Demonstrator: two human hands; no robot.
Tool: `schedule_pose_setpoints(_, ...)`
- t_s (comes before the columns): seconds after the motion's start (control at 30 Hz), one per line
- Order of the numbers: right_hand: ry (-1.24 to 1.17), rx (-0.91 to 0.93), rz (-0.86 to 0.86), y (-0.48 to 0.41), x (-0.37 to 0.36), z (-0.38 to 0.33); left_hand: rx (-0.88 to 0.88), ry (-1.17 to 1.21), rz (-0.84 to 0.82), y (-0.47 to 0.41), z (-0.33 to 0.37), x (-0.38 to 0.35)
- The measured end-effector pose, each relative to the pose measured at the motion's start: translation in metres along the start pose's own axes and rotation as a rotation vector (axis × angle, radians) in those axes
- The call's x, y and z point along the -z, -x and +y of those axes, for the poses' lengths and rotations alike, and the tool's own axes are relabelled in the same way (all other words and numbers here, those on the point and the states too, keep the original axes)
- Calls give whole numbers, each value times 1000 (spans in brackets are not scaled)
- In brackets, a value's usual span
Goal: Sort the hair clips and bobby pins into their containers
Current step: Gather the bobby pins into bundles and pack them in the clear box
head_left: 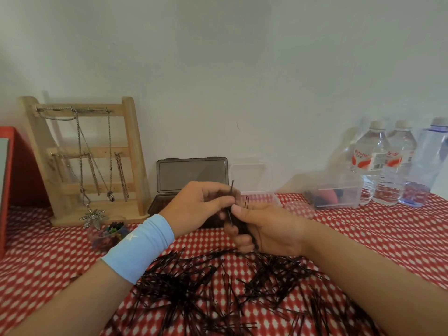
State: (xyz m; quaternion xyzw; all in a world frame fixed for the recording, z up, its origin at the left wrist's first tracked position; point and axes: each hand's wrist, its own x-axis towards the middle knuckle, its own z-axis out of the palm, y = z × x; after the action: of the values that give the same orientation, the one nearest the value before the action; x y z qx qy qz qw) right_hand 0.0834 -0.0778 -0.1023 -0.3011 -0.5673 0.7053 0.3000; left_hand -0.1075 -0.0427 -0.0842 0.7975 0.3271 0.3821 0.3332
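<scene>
The counter (375, 221), under a red-and-white cloth, is cut off by the bottom and side edges of the frame. A heap of black bobby pins (194, 287) spreads over the lower centre, just below both hands, and runs out of frame. The dark box (191, 175), lid up at centre, is half hidden behind the hands; its contents cannot be made out. The left hand (201, 204) pinches one upright pin (232, 186). The right hand (269, 229), touching it, grips a blurred bundle of pins (245, 230).
</scene>
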Motion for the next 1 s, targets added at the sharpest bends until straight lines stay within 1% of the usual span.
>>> schedule_pose_setpoints(0.17, 153, -4, 78, -3, -1, 2, 32, 37, -65, 2, 0, -2)
schedule_pose_setpoints(0.27, 214, -5, 114, -1, 2, 0, 30, 87, -64, 2, 3, -2)
schedule_pose_setpoints(0.37, 176, -22, 92, 0, 4, -2, 10, 78, 14, 2, 2, -3)
schedule_pose_setpoints(0.5, 73, -60, 43, 2, 3, -3, 58, 134, 178, -1, 1, -3)
schedule_pose_setpoints(0.53, 72, -60, 38, 1, 3, -3, 85, 177, 199, -1, 2, -3)
schedule_pose_setpoints(0.6, 80, -50, 53, 1, 4, -2, 118, 237, 191, -1, 6, -3)
schedule_pose_setpoints(0.7, 109, -42, 74, 1, 6, -3, 134, 230, 184, -1, 4, -4)
schedule_pose_setpoints(0.87, 106, -101, 88, 5, 12, -8, 164, 292, 342, -2, 9, 5)
schedule_pose_setpoints(0.9, 92, -104, 98, 6, 14, -10, 185, 250, 322, -1, 10, 9)
schedule_pose_setpoints(0.93, 78, -101, 107, 6, 16, -11, 216, 185, 248, -1, 11, 11)
schedule_pose_setpoints(1.0, 58, -87, 100, 8, 20, -12, 295, 44, -21, 2, 15, 11)
